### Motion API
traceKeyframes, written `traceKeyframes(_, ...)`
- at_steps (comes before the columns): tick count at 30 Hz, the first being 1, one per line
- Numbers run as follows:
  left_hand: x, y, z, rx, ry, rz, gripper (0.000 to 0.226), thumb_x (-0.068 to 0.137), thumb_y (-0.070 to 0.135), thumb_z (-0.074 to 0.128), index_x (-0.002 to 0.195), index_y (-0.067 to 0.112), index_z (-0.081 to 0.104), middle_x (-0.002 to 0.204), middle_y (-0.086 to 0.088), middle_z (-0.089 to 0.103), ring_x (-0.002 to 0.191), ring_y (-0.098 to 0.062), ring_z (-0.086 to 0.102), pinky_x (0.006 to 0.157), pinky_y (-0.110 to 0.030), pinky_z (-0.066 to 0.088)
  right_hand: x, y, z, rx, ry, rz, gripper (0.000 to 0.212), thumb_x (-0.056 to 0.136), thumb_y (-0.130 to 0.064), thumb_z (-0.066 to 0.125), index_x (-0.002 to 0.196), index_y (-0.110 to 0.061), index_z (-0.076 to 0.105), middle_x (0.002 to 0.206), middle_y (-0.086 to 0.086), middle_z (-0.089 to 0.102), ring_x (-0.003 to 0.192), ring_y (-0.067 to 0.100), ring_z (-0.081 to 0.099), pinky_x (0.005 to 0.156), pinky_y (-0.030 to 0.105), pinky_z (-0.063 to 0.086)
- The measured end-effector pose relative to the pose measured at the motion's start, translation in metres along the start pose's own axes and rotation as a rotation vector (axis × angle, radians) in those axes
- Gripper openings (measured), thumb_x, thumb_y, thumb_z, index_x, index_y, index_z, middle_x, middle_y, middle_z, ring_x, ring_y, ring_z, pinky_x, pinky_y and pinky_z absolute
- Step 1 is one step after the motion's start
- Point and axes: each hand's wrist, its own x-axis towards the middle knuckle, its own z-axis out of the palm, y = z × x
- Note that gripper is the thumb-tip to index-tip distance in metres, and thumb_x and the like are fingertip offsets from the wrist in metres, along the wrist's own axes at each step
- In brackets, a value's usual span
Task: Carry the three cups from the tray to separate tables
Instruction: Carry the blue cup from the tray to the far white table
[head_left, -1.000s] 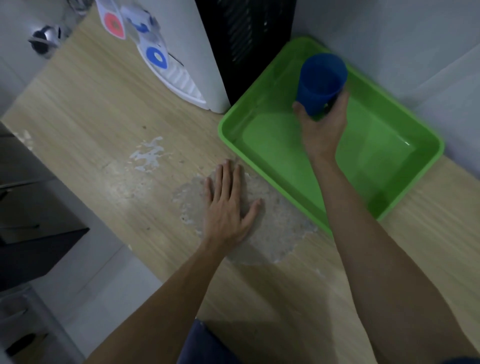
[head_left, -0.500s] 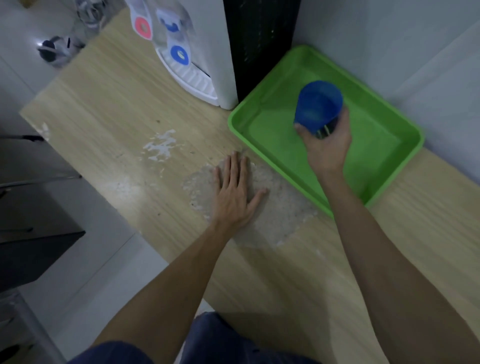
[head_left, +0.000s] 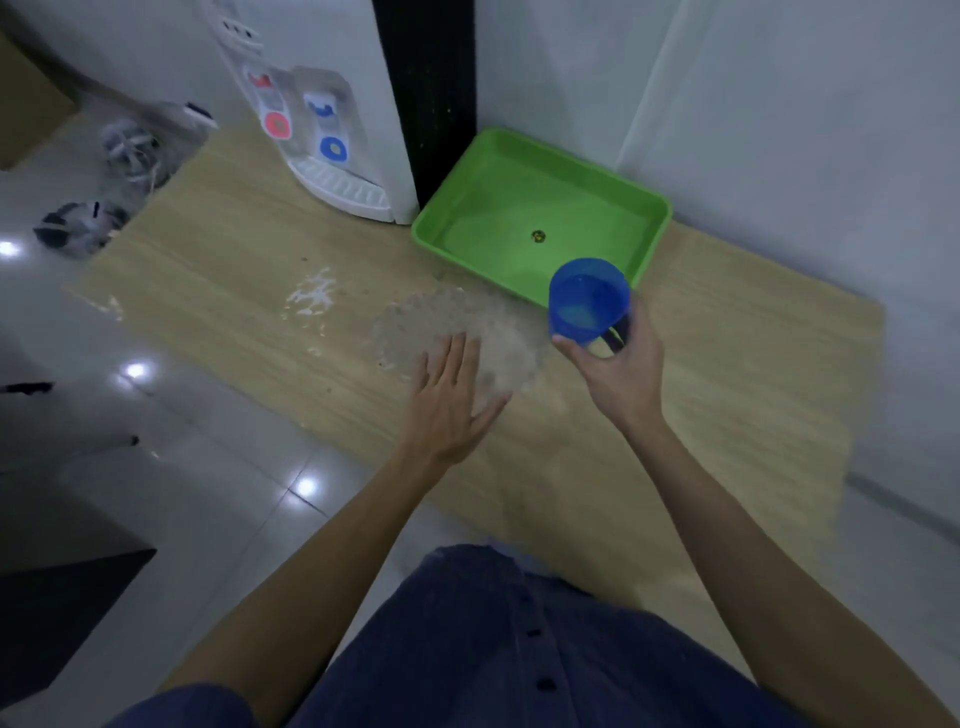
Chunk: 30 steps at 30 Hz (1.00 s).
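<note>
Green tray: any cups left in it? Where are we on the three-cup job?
Done: the green tray holds no cups, only a small dark speck on its floor.
In hand: the right hand holds a blue cup above the wooden table, just off the tray's near edge. The left hand is open and empty.
Left: setting this cup down on a table. The other cups are out of view.

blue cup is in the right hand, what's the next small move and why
Probably keep the blue cup level and carry it away from the green tray. The right hand grips it near its base, at the tray's near edge, and there seems to be liquid inside. No other cups show in the tray. The left hand is open and free.
</note>
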Motion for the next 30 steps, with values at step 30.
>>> traceKeyframes(30,-0.133,0.441,0.069,-0.019,-0.224,1.089,0.088,0.101,0.072,0.026,0.165,0.012,0.016,0.172,-0.008,0.015,0.16,-0.021,0.007,0.129,-0.052,0.009,-0.385,0.039,-0.406,-0.124,0.945,0.115,0.072,0.076,-0.02,0.094,0.138,-0.014,0.06,0.126,-0.007,0.069,0.117,0.008,0.067,0.097,0.023,0.057)
